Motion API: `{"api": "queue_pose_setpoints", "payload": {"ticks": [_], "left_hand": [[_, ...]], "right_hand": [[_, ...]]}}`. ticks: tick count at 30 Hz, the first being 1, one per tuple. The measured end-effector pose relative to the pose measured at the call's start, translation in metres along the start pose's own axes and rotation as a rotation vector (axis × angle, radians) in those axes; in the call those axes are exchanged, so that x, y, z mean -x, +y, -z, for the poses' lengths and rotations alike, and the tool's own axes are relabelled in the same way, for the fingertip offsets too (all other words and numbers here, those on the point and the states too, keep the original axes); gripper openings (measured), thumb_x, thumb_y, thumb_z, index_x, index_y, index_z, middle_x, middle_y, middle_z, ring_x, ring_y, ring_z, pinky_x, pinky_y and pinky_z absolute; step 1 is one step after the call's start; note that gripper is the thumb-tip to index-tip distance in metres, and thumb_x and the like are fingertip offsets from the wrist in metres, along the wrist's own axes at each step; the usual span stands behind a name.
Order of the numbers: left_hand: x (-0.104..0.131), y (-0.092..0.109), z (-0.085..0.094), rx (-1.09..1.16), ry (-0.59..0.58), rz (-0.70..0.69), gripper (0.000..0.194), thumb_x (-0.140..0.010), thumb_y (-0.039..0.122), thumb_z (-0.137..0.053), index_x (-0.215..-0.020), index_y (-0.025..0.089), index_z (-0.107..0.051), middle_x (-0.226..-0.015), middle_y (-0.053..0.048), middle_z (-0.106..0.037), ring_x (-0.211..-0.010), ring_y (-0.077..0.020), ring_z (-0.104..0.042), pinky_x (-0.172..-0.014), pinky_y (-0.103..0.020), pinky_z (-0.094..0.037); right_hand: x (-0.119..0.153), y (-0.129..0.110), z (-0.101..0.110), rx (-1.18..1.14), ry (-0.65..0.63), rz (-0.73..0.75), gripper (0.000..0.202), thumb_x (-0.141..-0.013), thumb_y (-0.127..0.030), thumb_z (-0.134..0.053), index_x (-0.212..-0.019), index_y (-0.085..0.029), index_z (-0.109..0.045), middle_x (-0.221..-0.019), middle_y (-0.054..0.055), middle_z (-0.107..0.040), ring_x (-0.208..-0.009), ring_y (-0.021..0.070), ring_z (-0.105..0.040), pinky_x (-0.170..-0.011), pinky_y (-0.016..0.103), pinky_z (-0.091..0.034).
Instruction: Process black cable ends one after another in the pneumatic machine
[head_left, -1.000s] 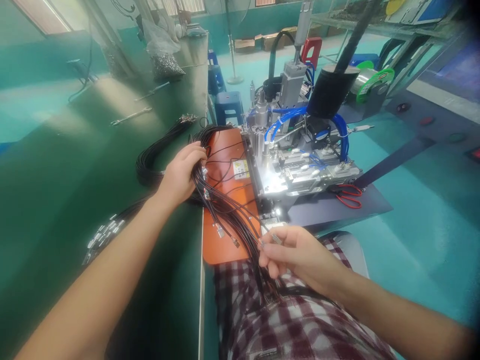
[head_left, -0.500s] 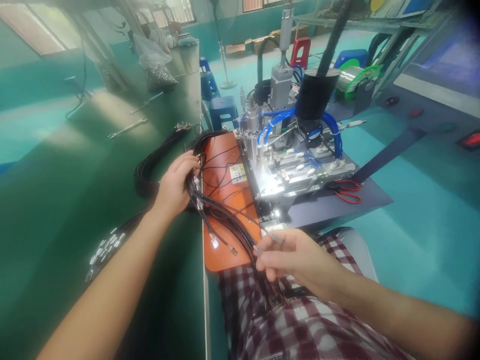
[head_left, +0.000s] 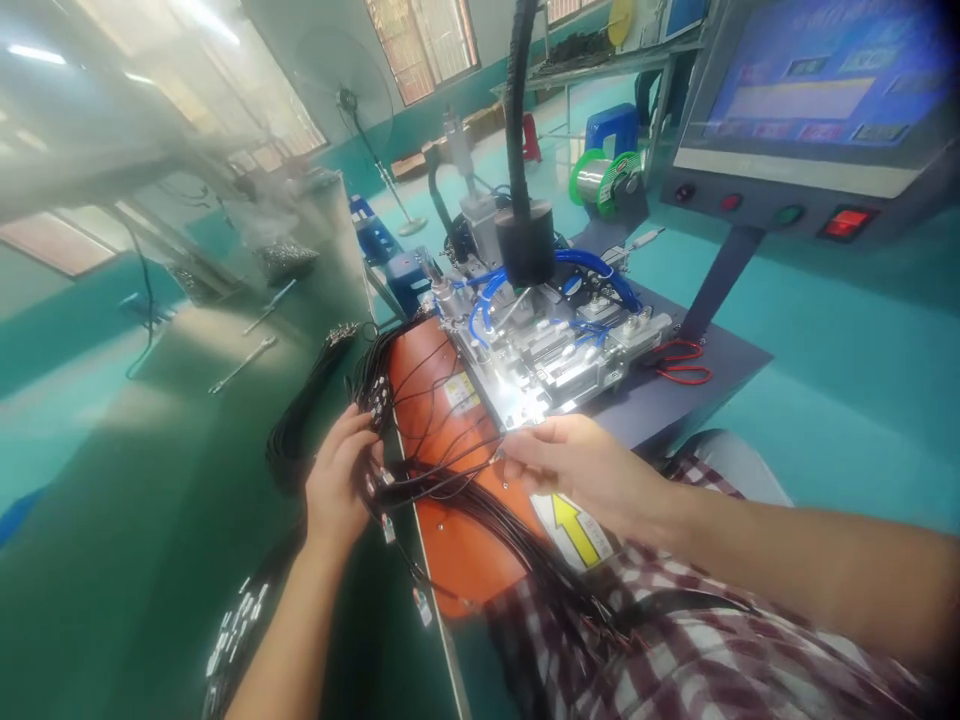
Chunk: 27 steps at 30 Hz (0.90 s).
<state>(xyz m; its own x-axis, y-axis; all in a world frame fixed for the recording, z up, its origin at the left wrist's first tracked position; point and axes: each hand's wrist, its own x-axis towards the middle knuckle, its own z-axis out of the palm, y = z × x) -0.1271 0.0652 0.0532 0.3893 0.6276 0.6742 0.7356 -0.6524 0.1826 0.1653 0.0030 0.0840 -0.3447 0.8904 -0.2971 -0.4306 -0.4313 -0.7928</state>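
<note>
My left hand [head_left: 339,478] is closed around black cables [head_left: 379,390] at the edge of the green table, with small metal connectors showing beside its fingers. My right hand [head_left: 570,462] pinches cable ends just in front of the machine [head_left: 577,350]; the fingers partly cover the connector tips. Between both hands, dark strands cross the orange plate [head_left: 450,550]. A thick bundle of the same cables [head_left: 517,525] runs over this plate down to my lap. Two loose connector ends [head_left: 421,605] hang below my left hand.
More cable bundles [head_left: 296,430] lie on the green table [head_left: 150,480], one with white-tipped ends [head_left: 236,625]. A control screen [head_left: 810,90] stands at the right, with a wire spool [head_left: 600,182] behind the machine. Red-handled tool [head_left: 686,362] lies on the machine's base.
The view has swung up and to the right, bringing the screen into sight. My right hand has lifted from near my lap toward the machine's front, with the cable ends in its fingers.
</note>
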Motion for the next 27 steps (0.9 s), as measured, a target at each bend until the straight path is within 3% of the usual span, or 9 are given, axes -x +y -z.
{"api": "queue_pose_setpoints", "payload": {"ticks": [9, 16, 27], "left_hand": [[0.006, -0.001, 0.000, -0.040, -0.032, 0.001, 0.015, -0.086, 0.010, -0.056, -0.098, 0.018, -0.058, -0.117, -0.011, -0.061, -0.126, -0.0266, -0.052, -0.105, -0.046, -0.045], [0.007, -0.001, -0.001, -0.041, -0.060, 0.013, 0.015, -0.086, 0.011, -0.056, -0.099, 0.019, -0.057, -0.120, -0.011, -0.060, -0.128, -0.0259, -0.050, -0.107, -0.047, -0.043], [0.009, -0.001, -0.004, -0.033, -0.102, 0.031, 0.014, -0.087, 0.011, -0.054, -0.097, 0.019, -0.057, -0.121, -0.010, -0.059, -0.130, -0.0260, -0.048, -0.108, -0.046, -0.042]], "right_hand": [[-0.018, -0.015, -0.013, 0.103, -0.145, -0.126, 0.024, -0.076, -0.032, -0.075, -0.064, -0.013, -0.069, -0.061, 0.001, -0.067, -0.054, 0.0054, -0.058, -0.053, 0.017, -0.041], [-0.014, -0.032, -0.025, 0.337, -0.189, -0.065, 0.024, -0.078, -0.022, -0.071, -0.057, -0.011, -0.064, -0.051, -0.001, -0.062, -0.042, 0.0049, -0.053, -0.049, 0.018, -0.043], [-0.009, -0.034, -0.024, 0.677, -0.226, 0.030, 0.015, -0.073, -0.026, -0.067, -0.063, -0.015, -0.065, -0.054, -0.001, -0.064, -0.052, 0.0100, -0.059, -0.054, 0.021, -0.047]]}}
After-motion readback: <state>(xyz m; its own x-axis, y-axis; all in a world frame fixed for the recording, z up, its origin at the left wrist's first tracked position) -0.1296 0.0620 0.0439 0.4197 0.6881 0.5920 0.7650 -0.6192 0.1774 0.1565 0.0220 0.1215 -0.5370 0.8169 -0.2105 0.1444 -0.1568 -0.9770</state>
